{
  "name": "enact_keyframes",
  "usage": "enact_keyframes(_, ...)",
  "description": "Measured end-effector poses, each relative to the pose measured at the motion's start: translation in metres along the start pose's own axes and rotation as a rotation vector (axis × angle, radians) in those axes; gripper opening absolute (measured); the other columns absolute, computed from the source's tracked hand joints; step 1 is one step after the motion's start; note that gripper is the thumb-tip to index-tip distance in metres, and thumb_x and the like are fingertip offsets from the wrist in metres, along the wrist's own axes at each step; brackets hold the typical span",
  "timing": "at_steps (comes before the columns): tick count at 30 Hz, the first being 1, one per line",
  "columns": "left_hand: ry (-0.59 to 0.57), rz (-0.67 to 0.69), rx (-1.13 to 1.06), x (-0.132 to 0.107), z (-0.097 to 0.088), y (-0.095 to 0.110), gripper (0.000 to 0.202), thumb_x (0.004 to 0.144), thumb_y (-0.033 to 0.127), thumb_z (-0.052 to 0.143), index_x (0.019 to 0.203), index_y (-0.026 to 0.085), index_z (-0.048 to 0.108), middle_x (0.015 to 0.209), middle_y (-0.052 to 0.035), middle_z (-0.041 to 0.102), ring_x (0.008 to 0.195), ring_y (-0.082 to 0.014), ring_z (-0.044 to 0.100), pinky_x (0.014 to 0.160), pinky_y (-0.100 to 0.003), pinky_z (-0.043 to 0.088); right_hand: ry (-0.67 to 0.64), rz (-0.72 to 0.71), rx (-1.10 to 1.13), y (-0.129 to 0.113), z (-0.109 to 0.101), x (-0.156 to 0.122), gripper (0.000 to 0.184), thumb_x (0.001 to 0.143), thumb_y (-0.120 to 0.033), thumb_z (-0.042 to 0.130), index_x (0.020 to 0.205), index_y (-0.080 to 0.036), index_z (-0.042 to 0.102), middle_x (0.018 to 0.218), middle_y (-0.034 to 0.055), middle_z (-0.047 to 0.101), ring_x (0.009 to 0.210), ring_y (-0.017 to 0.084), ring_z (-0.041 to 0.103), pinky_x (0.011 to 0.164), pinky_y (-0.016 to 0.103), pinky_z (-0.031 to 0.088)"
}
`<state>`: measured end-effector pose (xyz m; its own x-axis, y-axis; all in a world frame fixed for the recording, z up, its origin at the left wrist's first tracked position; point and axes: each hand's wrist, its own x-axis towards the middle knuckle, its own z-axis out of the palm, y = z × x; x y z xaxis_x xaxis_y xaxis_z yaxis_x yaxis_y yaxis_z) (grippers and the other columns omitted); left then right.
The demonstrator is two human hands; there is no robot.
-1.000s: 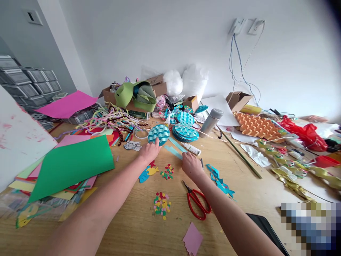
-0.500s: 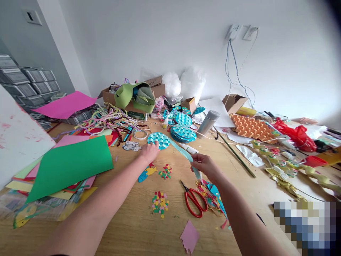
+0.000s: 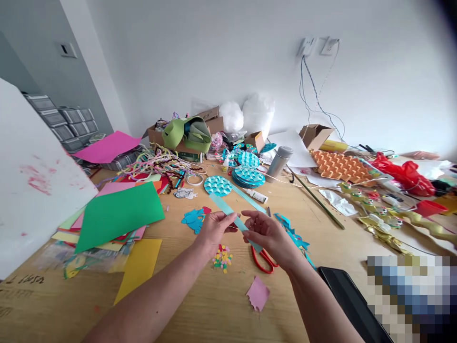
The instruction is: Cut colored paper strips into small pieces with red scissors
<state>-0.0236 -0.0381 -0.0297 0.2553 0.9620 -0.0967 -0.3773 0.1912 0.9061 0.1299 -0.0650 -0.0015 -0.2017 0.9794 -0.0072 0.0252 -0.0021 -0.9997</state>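
Observation:
Both my hands hold a light-blue paper strip [image 3: 224, 207] above the wooden table [image 3: 200, 305]. My left hand [image 3: 216, 228] pinches it near the middle, and my right hand [image 3: 266, 232] pinches its nearer end. A round teal scalloped paper disc [image 3: 217, 185] lies on the table beyond the strip. Red-handled scissors [image 3: 263, 260] lie under my right hand. A blue paper fish [image 3: 193, 219] lies left of my left hand, and a small heap of coloured paper dots [image 3: 223, 258] lies below it.
A green sheet [image 3: 119, 213] tops a pile of coloured paper at left, next to a white board [image 3: 32, 176]. More teal discs [image 3: 248, 175], a grey flask [image 3: 279, 163], boxes and pipe cleaners [image 3: 157, 162] crowd the back. A dark tablet [image 3: 352, 305] lies at near right.
My left hand left the teal disc and came back to grip the strip. My right hand drew the strip toward me. The view shifted a little to the left.

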Motion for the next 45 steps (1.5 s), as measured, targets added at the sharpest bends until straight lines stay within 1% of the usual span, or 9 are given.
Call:
enact_keyframes(11,0.152,0.092,-0.001,-0.044,-0.028,-0.011,0.032,0.064,0.042,0.076,0.073,0.011,0.072,0.065,-0.0044,0.069,0.061,-0.0157,0.062,0.064,-0.029,0.052,0.042,0.051,-0.036,0.026,0.031,-0.018,0.042,0.06,-0.047,0.078,0.084,-0.015,0.065,0.062,0.0002,0.064,0.053,0.013,0.057,0.054,0.025,0.045)
enact_keyframes(17,0.155,0.153,0.114,-0.043,-0.033,-0.015,0.033,0.067,0.045,0.072,0.067,0.012,0.071,0.061,-0.0036,0.067,0.059,-0.0157,0.06,0.063,-0.029,0.051,0.018,-0.008,-0.181,0.033,0.038,-0.009,0.036,0.07,-0.048,0.071,0.063,-0.015,0.059,0.049,-0.0033,0.054,0.045,0.009,0.044,0.045,0.021,0.031)
enact_keyframes(21,0.117,0.172,0.135,-0.041,-0.038,-0.015,0.028,0.064,0.04,0.075,0.066,0.013,0.069,0.059,-0.002,0.065,0.056,-0.0123,0.056,0.059,-0.024,0.047,0.037,-0.063,-0.256,0.036,0.037,-0.009,0.03,0.076,-0.044,0.067,0.067,-0.016,0.06,0.053,-0.0032,0.053,0.048,0.009,0.043,0.047,0.021,0.03)
enact_keyframes(25,0.094,0.17,0.135,-0.042,-0.043,-0.013,0.026,0.068,0.039,0.071,0.068,0.013,0.067,0.05,0.0015,0.056,0.047,-0.009,0.048,0.048,-0.021,0.04,0.069,-0.175,-0.34,0.04,0.036,-0.011,0.018,0.079,-0.036,0.066,0.078,-0.018,0.064,0.067,0.0002,0.061,0.062,0.014,0.053,0.06,0.025,0.041)
enact_keyframes(31,-0.138,0.03,-0.051,-0.046,-0.049,-0.003,0.025,0.063,0.028,0.07,0.084,0.014,0.069,0.08,-0.0096,0.071,0.075,-0.0221,0.066,0.066,-0.032,0.051,0.202,-0.518,-0.444,0.046,0.029,-0.014,0.009,0.085,-0.024,0.058,0.081,-0.023,0.066,0.083,0.0046,0.064,0.082,0.02,0.06,0.075,0.032,0.047)
enact_keyframes(33,-0.24,-0.054,-0.08,-0.048,-0.052,0.003,0.031,0.067,0.036,0.063,0.087,0.014,0.069,0.088,-0.0132,0.071,0.082,-0.0261,0.067,0.071,-0.038,0.051,0.246,-0.555,-0.45,0.048,0.026,-0.015,0.009,0.085,-0.022,0.059,0.083,-0.024,0.067,0.088,0.0052,0.064,0.086,0.02,0.061,0.077,0.034,0.047)
enact_keyframes(38,-0.415,-0.236,-0.076,-0.05,-0.059,0.01,0.061,0.076,0.06,0.047,0.107,0.01,0.063,0.096,-0.0207,0.07,0.082,-0.0314,0.068,0.063,-0.039,0.052,0.313,-0.585,-0.434,0.05,0.025,-0.02,0.012,0.084,-0.019,0.059,0.083,-0.026,0.069,0.095,0.0053,0.061,0.093,0.021,0.059,0.078,0.034,0.048)
enact_keyframes(42,-0.467,-0.222,0.057,-0.05,-0.059,0.005,0.061,0.07,0.037,0.072,0.124,0.016,0.053,0.087,-0.0155,0.072,0.073,-0.025,0.07,0.057,-0.029,0.052,0.29,-0.565,-0.423,0.049,0.027,-0.02,0.013,0.085,-0.021,0.057,0.085,-0.026,0.07,0.101,0.0065,0.063,0.098,0.021,0.06,0.083,0.035,0.049)
enact_keyframes(45,-0.429,-0.22,0.154,-0.049,-0.059,0.001,0.057,0.071,0.034,0.073,0.121,0.014,0.055,0.093,-0.0185,0.072,0.071,-0.0239,0.07,0.054,-0.027,0.052,0.281,-0.45,-0.186,0.052,0.024,-0.016,0.024,0.087,-0.029,0.056,0.109,-0.025,0.063,0.113,0.009,0.064,0.106,0.023,0.06,0.092,0.04,0.047)
